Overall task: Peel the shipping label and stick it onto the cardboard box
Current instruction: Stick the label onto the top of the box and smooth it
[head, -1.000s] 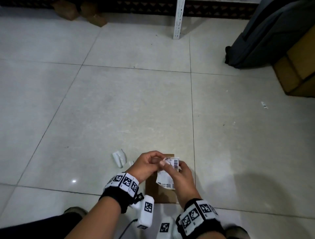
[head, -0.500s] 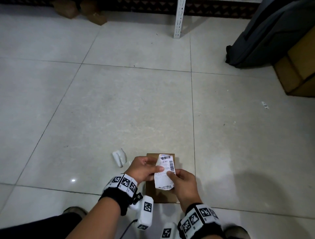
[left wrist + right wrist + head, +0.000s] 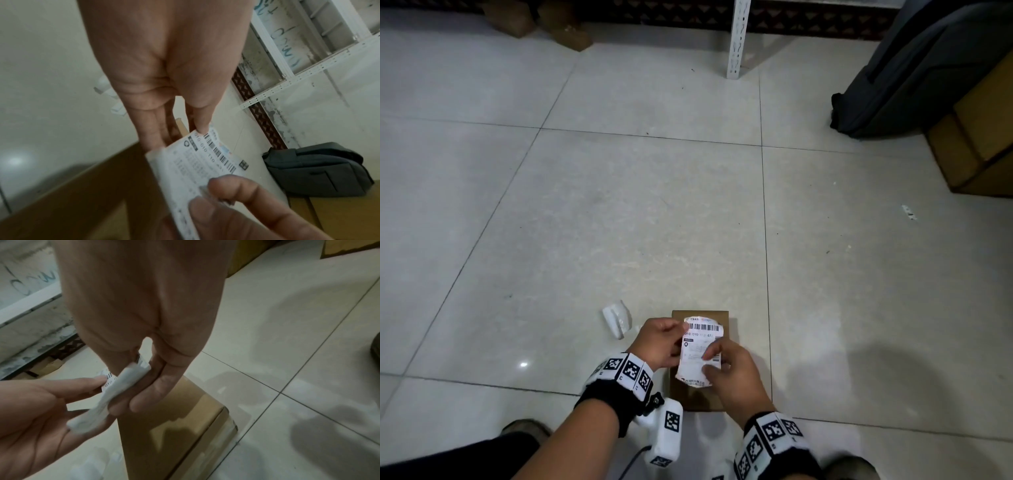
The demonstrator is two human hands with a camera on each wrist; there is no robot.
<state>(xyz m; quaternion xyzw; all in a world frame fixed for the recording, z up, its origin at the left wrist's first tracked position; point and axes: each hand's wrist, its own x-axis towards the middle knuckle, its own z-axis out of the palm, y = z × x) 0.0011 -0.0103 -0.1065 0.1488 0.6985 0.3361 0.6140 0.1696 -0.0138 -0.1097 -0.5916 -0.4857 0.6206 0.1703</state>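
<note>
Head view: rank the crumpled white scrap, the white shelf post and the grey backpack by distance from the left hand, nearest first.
From the left hand, which pinches the shipping label:
1. Crumpled white scrap: on the floor just beyond the hand, to its left.
2. White shelf post: far ahead, at the top of the view.
3. Grey backpack: far ahead and well to the right, against cardboard boxes.

Floor [image 3: 640,205]: pale glossy tiles with dark grout lines and a small glare spot. Far edge: a white perforated shelf post [image 3: 736,37] in front of a dark patterned baseboard [image 3: 808,20]. Right side: a grey backpack [image 3: 914,68] leaning beside stacked brown cartons [image 3: 983,137].
</note>
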